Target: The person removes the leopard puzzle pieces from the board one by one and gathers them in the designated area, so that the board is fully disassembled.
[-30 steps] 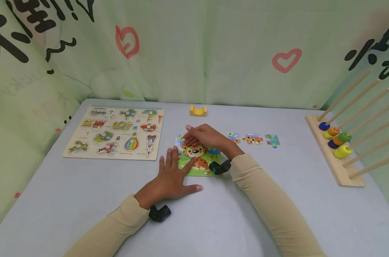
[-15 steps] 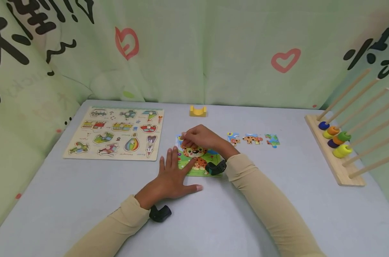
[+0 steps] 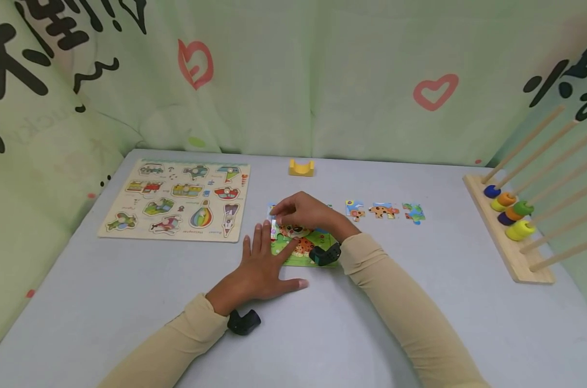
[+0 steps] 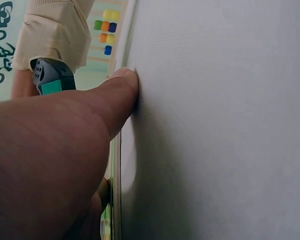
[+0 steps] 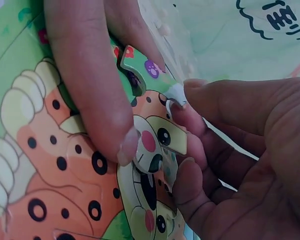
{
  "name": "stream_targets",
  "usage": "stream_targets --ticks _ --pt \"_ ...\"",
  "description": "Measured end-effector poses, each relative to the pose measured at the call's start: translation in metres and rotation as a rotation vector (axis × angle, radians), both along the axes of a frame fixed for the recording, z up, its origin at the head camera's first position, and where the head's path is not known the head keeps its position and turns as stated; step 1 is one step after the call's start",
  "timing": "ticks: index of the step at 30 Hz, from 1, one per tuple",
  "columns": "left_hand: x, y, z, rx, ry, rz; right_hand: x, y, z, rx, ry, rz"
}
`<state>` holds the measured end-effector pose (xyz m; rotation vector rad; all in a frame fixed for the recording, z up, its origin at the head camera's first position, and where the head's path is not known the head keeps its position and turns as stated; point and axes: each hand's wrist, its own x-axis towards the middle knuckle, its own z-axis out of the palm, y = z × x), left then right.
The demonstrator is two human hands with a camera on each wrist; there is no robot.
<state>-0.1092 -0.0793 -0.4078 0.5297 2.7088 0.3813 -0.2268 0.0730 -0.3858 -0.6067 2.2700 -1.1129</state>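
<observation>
A leopard jigsaw puzzle (image 3: 305,258) lies flat at the middle of the table, in a frame with a green lower part. My left hand (image 3: 259,272) rests with spread, straight fingers on its left side, the thumb on the table. In the right wrist view, left-hand fingers (image 5: 87,75) press on the picture. My right hand (image 3: 305,210) is over the puzzle's upper part. Its thumb and fingers pinch a raised puzzle piece (image 5: 152,72), green with a purple paw print, at the upper left. Part of the leopard's head is hidden under the right hand.
Loose puzzle pieces (image 3: 383,210) lie in a row to the right. A wooden vehicle board (image 3: 177,202) is at the left, a yellow block (image 3: 301,168) at the back. A peg stand (image 3: 509,231) with colored beads stands at the right edge.
My right hand's fingers have shifted slightly at the puzzle's upper left, and the piece there now stands raised with a pale edge showing. The left hand stays in place.
</observation>
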Motion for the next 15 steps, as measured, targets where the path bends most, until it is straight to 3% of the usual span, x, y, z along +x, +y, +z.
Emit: stream_targets --ticks 15 --pt "0.0003 0.0002 0.0006 0.007 -0.004 0.008 0.0028 0.0053 0.0002 -0.041 0.039 0.004"
